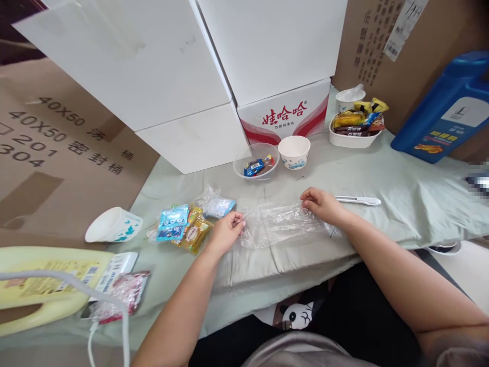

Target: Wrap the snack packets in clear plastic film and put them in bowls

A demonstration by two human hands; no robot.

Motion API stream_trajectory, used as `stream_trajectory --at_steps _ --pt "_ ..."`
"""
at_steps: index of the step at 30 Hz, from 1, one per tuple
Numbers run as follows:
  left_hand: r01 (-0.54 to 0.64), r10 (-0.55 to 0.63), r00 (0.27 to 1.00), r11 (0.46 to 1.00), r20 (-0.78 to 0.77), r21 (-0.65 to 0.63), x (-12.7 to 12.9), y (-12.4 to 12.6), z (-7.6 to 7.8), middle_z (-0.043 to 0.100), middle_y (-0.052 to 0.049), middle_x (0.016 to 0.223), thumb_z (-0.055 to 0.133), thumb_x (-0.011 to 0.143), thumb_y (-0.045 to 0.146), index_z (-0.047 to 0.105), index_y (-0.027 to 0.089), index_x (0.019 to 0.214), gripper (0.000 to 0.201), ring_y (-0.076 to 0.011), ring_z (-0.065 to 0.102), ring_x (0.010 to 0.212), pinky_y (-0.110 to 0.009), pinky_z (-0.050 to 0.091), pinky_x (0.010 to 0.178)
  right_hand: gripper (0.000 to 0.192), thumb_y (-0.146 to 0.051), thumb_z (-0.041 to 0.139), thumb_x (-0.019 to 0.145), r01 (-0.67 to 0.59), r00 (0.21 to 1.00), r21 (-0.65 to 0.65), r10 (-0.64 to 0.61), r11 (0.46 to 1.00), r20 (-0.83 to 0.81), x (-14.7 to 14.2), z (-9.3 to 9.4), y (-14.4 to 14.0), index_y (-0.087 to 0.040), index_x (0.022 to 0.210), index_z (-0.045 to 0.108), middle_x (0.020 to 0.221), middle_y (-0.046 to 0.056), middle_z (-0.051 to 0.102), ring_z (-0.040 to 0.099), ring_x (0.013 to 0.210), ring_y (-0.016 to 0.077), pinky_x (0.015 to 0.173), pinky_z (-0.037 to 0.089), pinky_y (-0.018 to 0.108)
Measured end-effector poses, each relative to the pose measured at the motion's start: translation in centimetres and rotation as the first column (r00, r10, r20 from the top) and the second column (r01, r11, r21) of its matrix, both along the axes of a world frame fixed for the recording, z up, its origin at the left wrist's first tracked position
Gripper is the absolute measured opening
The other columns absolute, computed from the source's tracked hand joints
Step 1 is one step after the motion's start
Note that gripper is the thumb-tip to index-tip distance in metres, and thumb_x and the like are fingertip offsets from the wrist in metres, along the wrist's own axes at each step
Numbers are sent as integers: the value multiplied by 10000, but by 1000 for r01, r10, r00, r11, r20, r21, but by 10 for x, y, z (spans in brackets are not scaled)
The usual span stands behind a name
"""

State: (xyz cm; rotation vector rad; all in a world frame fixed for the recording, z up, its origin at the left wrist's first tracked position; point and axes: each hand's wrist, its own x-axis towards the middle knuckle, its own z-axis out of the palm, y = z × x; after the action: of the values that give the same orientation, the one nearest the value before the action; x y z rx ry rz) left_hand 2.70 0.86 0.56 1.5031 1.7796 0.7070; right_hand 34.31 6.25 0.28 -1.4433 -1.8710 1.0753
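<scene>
the clear plastic bag (280, 224) lies flat and crumpled on the green cloth over the bench (401, 193), stretched between the two hands. the left hand (225, 232) has its grip pinched on the bag's left edge, fingertips pressed together on the film; the right hand (323, 204) pinches the upper right corner the same way, knuckles curled over it.

by the look of it the bag is very light, thin and limp, with no stiffness of its own (it wrinkles wherever it is not pulled taut). it is likely slippery between bare fingers and would cling to itself, so a hold at the edges or corners, where the film can be gathered double, seems surer than one in the middle. it could tear if tugged hard, but would hardly break otherwise.

just left of the left hand sits a small heap of snack packets (183, 229). a white utility knife (357, 201) lies just beyond the right hand. farther back stand a clear bowl (256, 162) with wrapped sweets and a paper cup (294, 151).
</scene>
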Motion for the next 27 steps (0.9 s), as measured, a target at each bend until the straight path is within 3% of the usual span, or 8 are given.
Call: stream_trajectory --at_steps 6,12,15,17,19,22,24,27 --pt "12 -21 991 997 -130 -76 1 -2 2 655 12 728 618 717 340 615 199 856 199 -125 595 477 -249 439 521 222 -148 398 891 156 965 18 -156 988 213 -6 8 0 -203 1008 578 719 18 701 655 721 189 701 454 291" --pt "1 -12 994 995 -112 -101 3 -4 4 626 27 646 562 779 335 578 200 805 139 -126 578 449 -240 416 495 212 -211 432 919 94 906 236 -181 967 383 -8 -1 -1 -186 1042 603 1077 110 677 630 912 231 755 444 312" --pt "-35 17 981 995 -194 -89 4 -5 4 642 22 676 526 828 328 579 201 827 138 -123 568 443 -251 431 522 233 -219 430 937 48 872 253 -164 966 462 -10 -6 -2 -197 1103 592 1145 105 650 624 936 232 729 431 305" --pt "-61 41 939 997 -341 -46 6 -7 5 658 10 697 551 832 314 607 207 891 134 -153 613 528 -264 453 574 246 -220 420 948 29 848 241 -151 970 507 -11 -7 -3 -199 1126 588 1162 101 643 627 930 234 702 418 305" --pt "-79 145 842 986 -519 147 9 -10 6 686 -41 805 576 832 293 629 200 977 179 -208 664 708 -298 481 659 252 -221 417 954 14 830 238 -144 971 538 -12 -6 -4 -196 1138 587 1171 99 639 631 918 236 684 408 306" --pt "135 266 728 848 -632 512 20 -14 8 677 -124 948 534 874 251 642 160 1003 191 -259 653 890 -357 498 766 257 -226 418 958 -7 816 250 -139 968 561 -13 -6 -5 -192 1146 589 1169 100 638 635 909 237 677 403 309" --pt "397 105 740 730 -664 557 30 -15 6 677 -106 886 497 903 220 652 165 923 166 -238 644 861 -358 508 783 260 -223 415 959 -18 813 256 -135 966 566 -13 -6 -5 -192 1147 591 1167 103 637 635 909 236 682 406 309" --pt "660 -271 700 598 -661 454 42 -12 -3 695 -71 892 506 928 235 664 186 931 166 -211 644 901 -366 524 850 279 -218 390 966 -10 815 271 -149 963 560 -14 -6 -6 -201 1156 594 1172 103 633 634 904 233 697 414 311"
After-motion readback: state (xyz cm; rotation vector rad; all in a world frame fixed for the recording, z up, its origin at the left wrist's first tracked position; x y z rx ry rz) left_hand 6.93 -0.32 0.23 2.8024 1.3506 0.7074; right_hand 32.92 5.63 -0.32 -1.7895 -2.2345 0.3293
